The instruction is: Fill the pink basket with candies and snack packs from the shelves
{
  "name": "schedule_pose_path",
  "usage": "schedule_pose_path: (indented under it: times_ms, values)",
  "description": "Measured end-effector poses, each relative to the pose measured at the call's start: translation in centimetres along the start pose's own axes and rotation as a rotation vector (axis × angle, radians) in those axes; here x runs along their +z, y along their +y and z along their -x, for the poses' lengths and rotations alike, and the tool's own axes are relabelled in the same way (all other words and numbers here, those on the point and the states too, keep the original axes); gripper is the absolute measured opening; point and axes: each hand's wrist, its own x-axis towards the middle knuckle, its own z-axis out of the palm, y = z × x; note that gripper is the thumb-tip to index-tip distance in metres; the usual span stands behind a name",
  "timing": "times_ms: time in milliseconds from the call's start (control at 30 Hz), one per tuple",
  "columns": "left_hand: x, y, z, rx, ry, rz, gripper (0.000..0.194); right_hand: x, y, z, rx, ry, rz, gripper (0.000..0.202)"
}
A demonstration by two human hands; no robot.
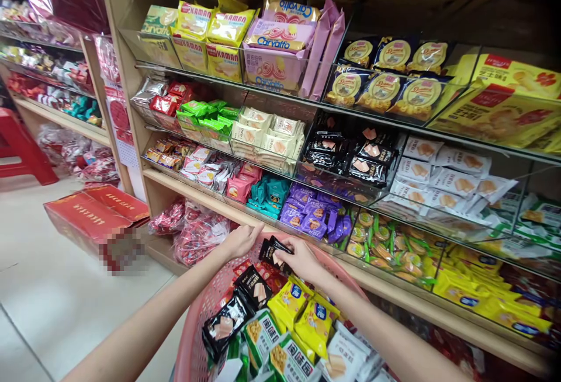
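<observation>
A pink plastic basket (193,312) holds black snack packets (225,318), yellow packets (315,320), green-and-white packets (287,358), white packets and red ones. At the far part of the basket, my right hand (300,258) pinches a small black packet (274,253). My left hand (243,240) is over the basket's far rim, just left of that packet; its fingers are together, and what they hold, if anything, is hidden.
Glass-fronted shelves (263,87) of wrapped snacks rise in front, with purple packets (311,212) near my hands. A red box (99,218) lies on the floor at left, near a red stool (24,148). Bagged goods (197,236) sit under the shelf.
</observation>
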Motion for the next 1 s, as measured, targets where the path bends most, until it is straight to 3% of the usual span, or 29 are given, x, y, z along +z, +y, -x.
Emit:
schedule_pose_path:
  times_ms: [300,633,1000]
  values:
    - [-0.1,0.0,0.1,-0.019,0.003,0.019,0.070,2.1,-0.6,0.6,0.009,-0.116,0.221,0.026]
    - [0.5,-0.8,-0.1,0.020,-0.010,-0.033,0.060,1.6,-0.7,0.0,0.042,-0.289,0.347,0.025]
    - [-0.4,0.3,0.3,-0.004,-0.008,-0.018,0.071,0.8,-0.1,0.7,0.039,-0.356,0.465,0.030]
